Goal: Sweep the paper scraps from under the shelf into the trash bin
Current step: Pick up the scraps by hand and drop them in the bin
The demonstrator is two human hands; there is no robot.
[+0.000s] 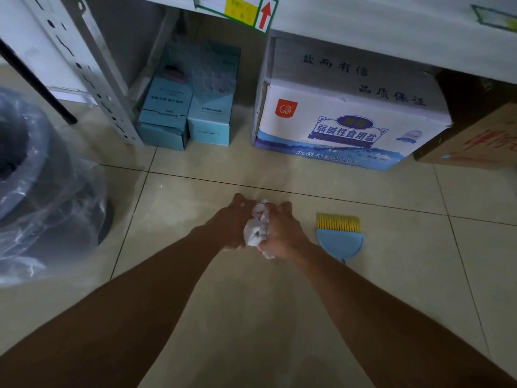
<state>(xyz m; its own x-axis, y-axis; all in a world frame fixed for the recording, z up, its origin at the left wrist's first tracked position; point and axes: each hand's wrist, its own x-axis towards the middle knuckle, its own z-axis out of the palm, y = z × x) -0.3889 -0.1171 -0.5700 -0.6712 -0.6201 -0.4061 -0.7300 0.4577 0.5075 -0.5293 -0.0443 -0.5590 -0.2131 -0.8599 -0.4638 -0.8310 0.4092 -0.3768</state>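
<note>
A crumpled bunch of white paper scraps is pressed between both my hands just above the tiled floor. My left hand cups it from the left and my right hand from the right, fingers curled around it. A small blue hand brush with yellow bristles lies on the floor just right of my right hand, bristles pointing toward the shelf. The dark trash bin, lined with a clear plastic bag, stands at the left. The white shelf runs across the top.
Under the shelf sit light blue boxes, a large white carton with blue print and a brown carton at the right. A perforated metal shelf post stands left of the blue boxes. Beige floor tiles lie below my arms.
</note>
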